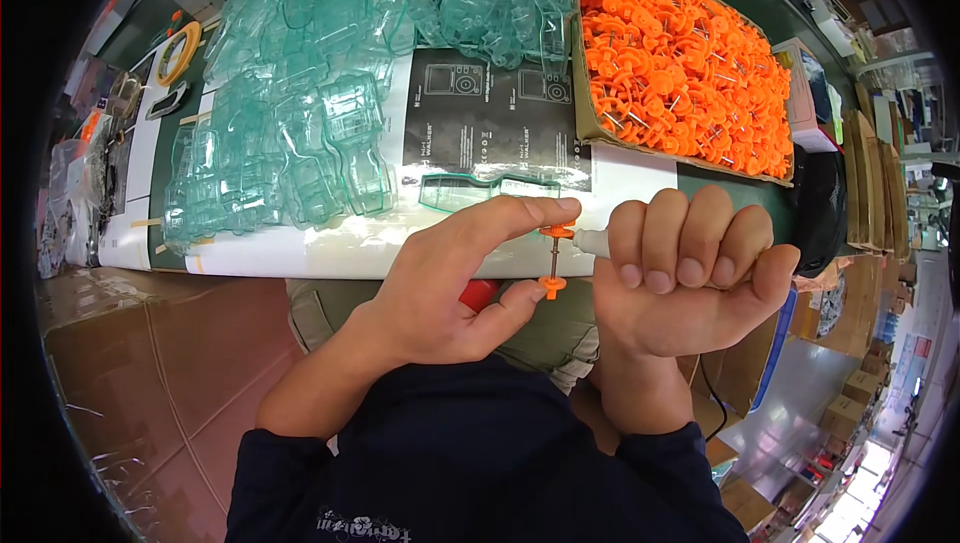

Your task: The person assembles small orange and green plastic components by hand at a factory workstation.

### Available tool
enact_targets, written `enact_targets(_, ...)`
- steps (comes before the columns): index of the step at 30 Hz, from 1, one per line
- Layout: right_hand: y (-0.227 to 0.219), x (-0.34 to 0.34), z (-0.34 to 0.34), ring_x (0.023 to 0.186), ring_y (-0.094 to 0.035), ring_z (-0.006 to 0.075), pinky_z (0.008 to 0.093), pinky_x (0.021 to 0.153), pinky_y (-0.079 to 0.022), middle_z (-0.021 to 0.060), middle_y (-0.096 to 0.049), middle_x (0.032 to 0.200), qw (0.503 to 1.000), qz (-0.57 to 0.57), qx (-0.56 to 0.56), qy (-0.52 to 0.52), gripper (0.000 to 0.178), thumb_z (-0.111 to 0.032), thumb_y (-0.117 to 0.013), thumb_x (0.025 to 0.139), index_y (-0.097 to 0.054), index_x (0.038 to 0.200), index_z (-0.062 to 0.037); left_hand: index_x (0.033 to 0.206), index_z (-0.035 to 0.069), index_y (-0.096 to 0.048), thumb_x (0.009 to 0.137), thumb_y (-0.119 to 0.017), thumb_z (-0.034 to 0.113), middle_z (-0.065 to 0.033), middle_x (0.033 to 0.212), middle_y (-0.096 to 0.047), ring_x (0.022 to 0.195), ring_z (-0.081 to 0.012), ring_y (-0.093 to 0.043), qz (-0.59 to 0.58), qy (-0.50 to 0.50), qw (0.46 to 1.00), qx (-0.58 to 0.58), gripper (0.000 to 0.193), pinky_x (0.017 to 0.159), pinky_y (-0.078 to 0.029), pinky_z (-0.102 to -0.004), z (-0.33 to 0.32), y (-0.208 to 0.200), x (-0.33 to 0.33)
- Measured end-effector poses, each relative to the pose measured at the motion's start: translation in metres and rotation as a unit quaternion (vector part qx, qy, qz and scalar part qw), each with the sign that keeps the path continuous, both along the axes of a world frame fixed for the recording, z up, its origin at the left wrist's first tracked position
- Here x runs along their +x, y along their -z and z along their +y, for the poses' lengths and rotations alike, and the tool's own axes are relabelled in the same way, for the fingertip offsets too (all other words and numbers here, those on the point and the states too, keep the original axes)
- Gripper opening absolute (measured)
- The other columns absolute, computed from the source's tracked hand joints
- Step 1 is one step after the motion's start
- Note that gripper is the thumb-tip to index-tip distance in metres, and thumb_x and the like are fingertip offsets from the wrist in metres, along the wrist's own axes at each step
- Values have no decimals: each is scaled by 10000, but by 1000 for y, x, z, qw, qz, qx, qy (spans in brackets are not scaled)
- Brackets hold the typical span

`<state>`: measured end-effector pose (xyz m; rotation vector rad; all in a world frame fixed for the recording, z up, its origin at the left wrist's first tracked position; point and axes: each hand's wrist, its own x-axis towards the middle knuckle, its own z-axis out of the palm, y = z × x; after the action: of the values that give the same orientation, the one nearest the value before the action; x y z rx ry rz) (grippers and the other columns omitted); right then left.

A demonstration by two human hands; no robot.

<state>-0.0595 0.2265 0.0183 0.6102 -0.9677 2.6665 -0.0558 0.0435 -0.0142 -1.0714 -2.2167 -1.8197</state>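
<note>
Nearest, just off the worktop's front edge, the left hand pinches an orange wheel-and-axle piece upright, forefinger on the top wheel, thumb under the lower one. The right hand is a closed fist around a pale tool; only its tip shows, touching the axle's top. A red thing below is mostly hidden. Farther back lie clear green shells, and at the far right corner a cardboard box of orange wheels.
</note>
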Motion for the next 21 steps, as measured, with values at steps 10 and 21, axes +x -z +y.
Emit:
enact_targets(10,3,1,6,538,-425,119,295,492,-373,-11,-470,681,999,-12,-22,-38,415,-421,-379,1057,-447,733,-170,1329,24,-449,718,-665,-101,-197,1289,-642,1096,-302,-668,33,5,999,-16,661,918,-541,-353,-1,5,-3)
enact_targets(21,19,8,8,490,-406,109,292,447,-360,-5,-460,634,991,-121,-46,-22,440,-385,-351,1070,-433,697,-164,1333,18,-534,749,-677,-19,-124,1256,-638,1073,-282,-630,24,-48,997,-58,602,918,-505,-332,7,25,-5)
